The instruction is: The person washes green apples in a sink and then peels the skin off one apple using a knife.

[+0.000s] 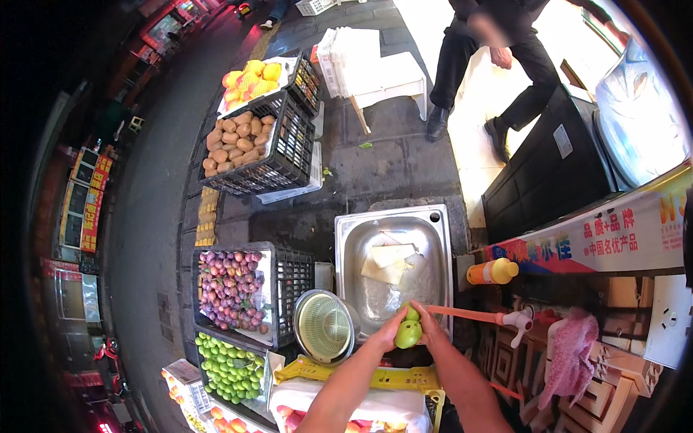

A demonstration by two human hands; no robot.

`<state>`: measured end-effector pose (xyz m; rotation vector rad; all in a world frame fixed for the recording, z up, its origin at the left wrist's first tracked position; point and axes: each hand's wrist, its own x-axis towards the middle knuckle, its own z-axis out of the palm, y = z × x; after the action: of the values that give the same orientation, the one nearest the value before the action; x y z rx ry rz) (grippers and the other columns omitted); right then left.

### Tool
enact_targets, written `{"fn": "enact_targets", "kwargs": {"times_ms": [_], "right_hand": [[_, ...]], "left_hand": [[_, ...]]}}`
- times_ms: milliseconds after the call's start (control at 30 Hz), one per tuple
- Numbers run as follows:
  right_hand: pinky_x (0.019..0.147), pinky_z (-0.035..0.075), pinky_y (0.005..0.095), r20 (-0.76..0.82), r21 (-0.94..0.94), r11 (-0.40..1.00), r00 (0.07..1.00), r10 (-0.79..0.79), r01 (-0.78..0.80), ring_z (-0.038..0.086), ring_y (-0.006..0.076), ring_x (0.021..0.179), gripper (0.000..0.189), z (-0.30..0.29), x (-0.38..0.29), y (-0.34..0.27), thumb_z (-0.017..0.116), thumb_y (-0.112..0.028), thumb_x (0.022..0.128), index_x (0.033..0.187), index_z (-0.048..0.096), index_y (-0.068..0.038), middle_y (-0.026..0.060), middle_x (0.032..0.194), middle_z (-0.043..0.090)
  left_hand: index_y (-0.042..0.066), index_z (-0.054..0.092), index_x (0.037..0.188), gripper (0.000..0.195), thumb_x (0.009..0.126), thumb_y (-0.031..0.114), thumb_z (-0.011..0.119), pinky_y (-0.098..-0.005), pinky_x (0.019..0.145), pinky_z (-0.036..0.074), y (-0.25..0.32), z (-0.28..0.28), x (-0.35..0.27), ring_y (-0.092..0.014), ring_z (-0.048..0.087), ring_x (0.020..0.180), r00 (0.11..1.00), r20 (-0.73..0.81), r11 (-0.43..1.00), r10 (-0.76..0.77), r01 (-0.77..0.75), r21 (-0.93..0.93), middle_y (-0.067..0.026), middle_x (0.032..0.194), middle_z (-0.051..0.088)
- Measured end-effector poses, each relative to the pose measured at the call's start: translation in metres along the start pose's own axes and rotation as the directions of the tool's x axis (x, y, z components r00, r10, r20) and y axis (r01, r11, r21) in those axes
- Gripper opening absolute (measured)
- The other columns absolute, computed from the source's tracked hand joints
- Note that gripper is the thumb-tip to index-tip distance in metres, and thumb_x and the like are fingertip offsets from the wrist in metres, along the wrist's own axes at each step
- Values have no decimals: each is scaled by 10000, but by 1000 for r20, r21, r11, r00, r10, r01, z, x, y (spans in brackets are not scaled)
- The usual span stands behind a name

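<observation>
Two round green fruits (408, 334), perhaps pears or guavas, are held between my left hand (387, 330) and my right hand (431, 326). Both hands press in from the sides, over the near edge of a stainless steel sink (340, 265). A pink hose (463, 313) runs from a white plastic tap (518, 320) on the right, its end beside my right fingers. Soggy pale sheets (387, 262), maybe cardboard, lie in the sink basin. Left of my hands sits a pale green plastic strainer (325, 327) inside a metal bowl (298, 325).
Crates of plums (230, 287), small green fruits (227, 368) and kiwis (238, 143) line the left. A yellow crate (400, 376) stands under my forearms. On the right are a yellow bottle (492, 271) and a pink towel (571, 357). A person (487, 65) sits ahead near a white stool (398, 76).
</observation>
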<state>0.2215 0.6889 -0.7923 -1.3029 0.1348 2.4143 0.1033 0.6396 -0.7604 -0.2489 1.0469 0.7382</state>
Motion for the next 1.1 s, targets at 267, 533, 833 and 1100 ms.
{"fn": "enact_targets", "kwargs": {"times_ms": [267, 533, 833, 1100], "right_hand": [[624, 525, 367, -85, -391, 876, 937, -339, 281, 622, 190, 727, 311, 6, 16, 8, 671, -354, 882, 962, 633, -55, 75, 865, 625], [589, 505, 313, -44, -494, 868, 996, -80, 48, 629, 162, 637, 325, 11, -33, -5, 710, -274, 855, 1031, 668, -4, 63, 827, 665], [709, 529, 360, -167, -843, 511, 819, -549, 170, 667, 214, 772, 433, -1, -176, -66, 778, -275, 760, 1035, 670, 42, 104, 909, 688], [797, 516, 415, -109, -975, 215, 727, -678, 54, 651, 300, 951, 543, 12, -234, -106, 757, -398, 750, 1125, 637, -25, 151, 1026, 669]], "left_hand": [[54, 534, 1269, 614, 995, 583, 383, -416, 689, 593, -9, 2, -13, -265, 685, 809, 961, -256, 964, 100, -29, 265, -131, 1000, 670], [75, 596, 1147, 563, 963, 589, 460, -421, 800, 554, 35, 32, -135, -286, 682, 858, 998, 58, 997, 1, 3, -73, -139, 960, 683], [157, 584, 1182, 451, 961, 537, 483, -378, 740, 551, 39, 57, -254, -256, 681, 881, 975, 109, 975, 194, -179, -129, -106, 1043, 676], [111, 584, 1168, 440, 974, 491, 474, -430, 823, 552, 26, 82, -306, -307, 677, 959, 969, -11, 950, 248, -245, -193, -124, 1085, 673]]}}
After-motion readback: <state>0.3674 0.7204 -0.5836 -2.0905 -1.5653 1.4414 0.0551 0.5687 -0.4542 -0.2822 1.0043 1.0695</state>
